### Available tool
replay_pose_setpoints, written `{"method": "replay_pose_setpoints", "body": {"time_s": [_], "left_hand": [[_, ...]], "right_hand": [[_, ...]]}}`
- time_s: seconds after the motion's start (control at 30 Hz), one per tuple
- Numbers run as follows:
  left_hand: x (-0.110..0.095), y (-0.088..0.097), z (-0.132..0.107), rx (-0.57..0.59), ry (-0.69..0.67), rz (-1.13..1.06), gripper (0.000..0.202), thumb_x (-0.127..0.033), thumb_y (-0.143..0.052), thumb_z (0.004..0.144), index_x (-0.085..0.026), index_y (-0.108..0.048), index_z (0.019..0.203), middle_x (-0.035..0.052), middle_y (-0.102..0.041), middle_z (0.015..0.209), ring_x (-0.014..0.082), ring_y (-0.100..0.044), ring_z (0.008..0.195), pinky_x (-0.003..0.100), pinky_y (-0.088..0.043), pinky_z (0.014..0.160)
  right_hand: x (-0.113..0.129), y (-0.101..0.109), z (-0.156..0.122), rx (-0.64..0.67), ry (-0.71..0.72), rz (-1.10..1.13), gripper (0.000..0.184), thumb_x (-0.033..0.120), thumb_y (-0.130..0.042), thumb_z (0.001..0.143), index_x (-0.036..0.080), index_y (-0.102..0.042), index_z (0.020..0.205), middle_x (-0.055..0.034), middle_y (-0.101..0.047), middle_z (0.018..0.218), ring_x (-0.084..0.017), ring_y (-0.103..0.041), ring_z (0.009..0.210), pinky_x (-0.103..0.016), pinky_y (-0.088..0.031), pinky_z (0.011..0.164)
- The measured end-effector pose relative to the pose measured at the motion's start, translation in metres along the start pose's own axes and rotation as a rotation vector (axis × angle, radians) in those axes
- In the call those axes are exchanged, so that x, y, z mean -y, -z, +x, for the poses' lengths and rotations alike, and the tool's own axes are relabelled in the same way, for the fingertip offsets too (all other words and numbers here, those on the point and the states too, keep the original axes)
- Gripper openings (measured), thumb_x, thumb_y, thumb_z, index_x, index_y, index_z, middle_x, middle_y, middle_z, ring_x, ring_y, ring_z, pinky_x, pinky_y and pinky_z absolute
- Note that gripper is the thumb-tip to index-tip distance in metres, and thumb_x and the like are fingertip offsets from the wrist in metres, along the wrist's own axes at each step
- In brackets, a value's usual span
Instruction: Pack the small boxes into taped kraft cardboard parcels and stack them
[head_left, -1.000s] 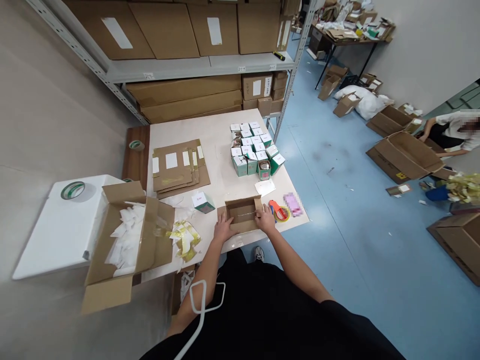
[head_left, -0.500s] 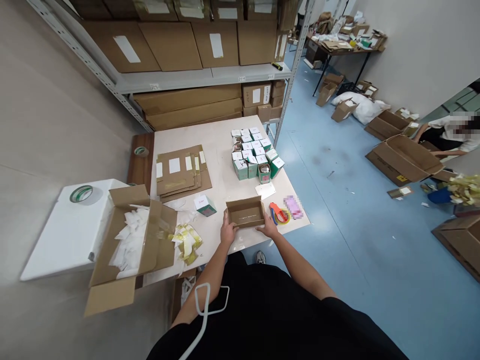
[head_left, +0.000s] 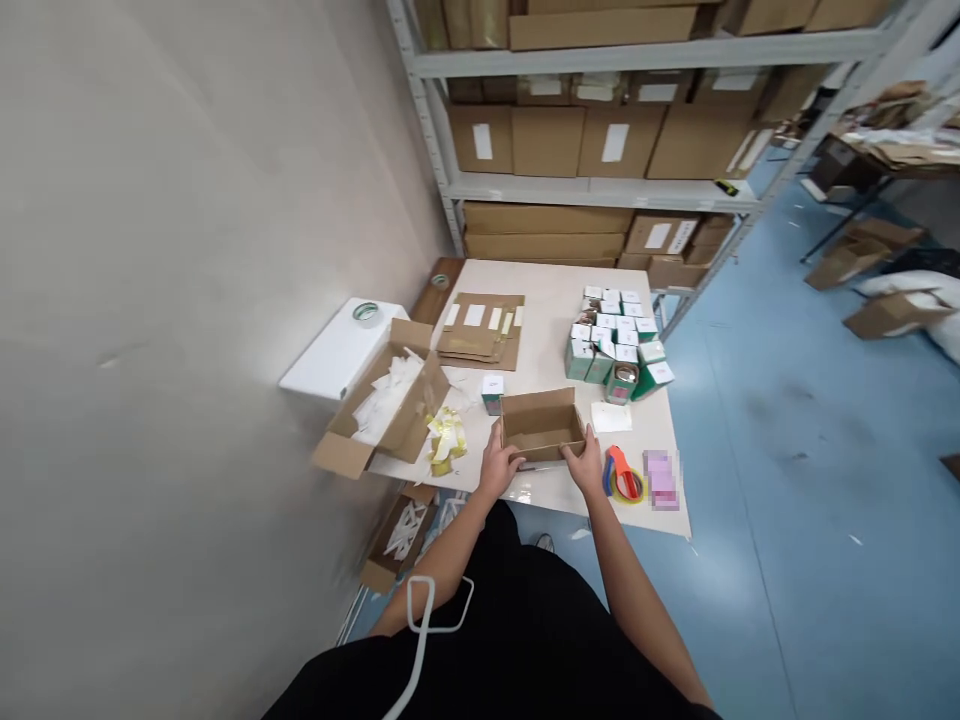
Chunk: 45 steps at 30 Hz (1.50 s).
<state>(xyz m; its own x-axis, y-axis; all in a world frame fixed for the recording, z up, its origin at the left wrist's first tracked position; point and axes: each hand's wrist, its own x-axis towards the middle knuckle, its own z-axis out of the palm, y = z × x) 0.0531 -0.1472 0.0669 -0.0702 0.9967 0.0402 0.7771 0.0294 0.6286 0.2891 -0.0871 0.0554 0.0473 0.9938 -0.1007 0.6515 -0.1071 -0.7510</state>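
Note:
A small open cardboard box stands upright on the pale table near its front edge. My left hand grips its near left corner and my right hand grips its near right corner, fingers curled on the cardboard. A single green and white carton stands just left of the box. A cluster of several green and white cartons sits behind it to the right. A white slip of paper lies right of the box.
An orange tape dispenser and a pink item lie at the front right. Flattened cardboard lies at the back left. An open carton of white packing hangs off the left. Metal shelves of brown boxes stand behind.
The box has been stood upright with its flaps open, and both hands now hold its near corners. The view has swung left, so the wall fills the left side.

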Motion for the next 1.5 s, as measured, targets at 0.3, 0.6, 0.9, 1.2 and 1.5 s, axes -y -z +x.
{"method": "replay_pose_setpoints", "body": {"time_s": [0.3,0.6,0.9,1.2,1.5], "left_hand": [[0.032,0.072,-0.052,-0.220,0.189,0.110,0.010,-0.027,-0.074,0.089,-0.018,-0.078,0.092,0.0074,-0.019,0.175,0.0425,-0.022,0.159,0.061,-0.034,0.124],[0.097,0.108,-0.120,-0.316,0.425,0.133,0.010,-0.029,-0.074,0.087,-0.019,-0.076,0.086,0.0096,-0.026,0.173,0.0457,-0.026,0.157,0.062,-0.040,0.120],[0.131,0.133,-0.139,-0.338,0.510,0.053,0.007,-0.024,-0.073,0.088,-0.018,-0.076,0.087,0.0073,-0.019,0.175,0.0452,-0.024,0.158,0.061,-0.039,0.120],[0.136,0.134,-0.145,-0.330,0.471,0.056,0.004,-0.022,-0.072,0.089,-0.019,-0.075,0.089,0.0056,-0.012,0.177,0.0470,-0.021,0.158,0.065,-0.039,0.118],[0.138,0.138,-0.145,-0.352,0.449,0.056,0.004,-0.016,-0.073,0.086,-0.020,-0.074,0.085,-0.0003,-0.010,0.177,0.0440,-0.019,0.159,0.066,-0.036,0.120]], "right_hand": [[0.093,-0.039,0.002,-0.024,0.345,0.147,0.064,0.045,-0.053,0.093,0.012,-0.053,0.148,-0.0193,-0.049,0.158,-0.038,-0.027,0.157,-0.063,-0.029,0.125],[0.219,-0.118,0.016,0.293,0.662,0.133,0.057,0.035,-0.050,0.098,0.019,-0.051,0.153,-0.0142,-0.044,0.163,-0.029,-0.040,0.153,-0.053,-0.035,0.125],[0.327,-0.253,0.043,0.681,0.855,-0.221,0.055,0.020,-0.054,0.096,0.022,-0.056,0.151,-0.0132,-0.040,0.166,-0.030,-0.033,0.157,-0.051,-0.034,0.125],[0.379,-0.348,0.094,0.891,0.880,-0.761,0.032,0.010,-0.061,0.085,0.021,-0.084,0.106,-0.0021,-0.015,0.177,-0.038,-0.033,0.153,-0.048,-0.043,0.117],[0.369,-0.379,0.095,0.940,0.924,-1.020,0.046,0.014,-0.065,0.083,0.014,-0.075,0.129,-0.0192,-0.059,0.151,-0.033,-0.068,0.122,-0.037,-0.053,0.101]]}}
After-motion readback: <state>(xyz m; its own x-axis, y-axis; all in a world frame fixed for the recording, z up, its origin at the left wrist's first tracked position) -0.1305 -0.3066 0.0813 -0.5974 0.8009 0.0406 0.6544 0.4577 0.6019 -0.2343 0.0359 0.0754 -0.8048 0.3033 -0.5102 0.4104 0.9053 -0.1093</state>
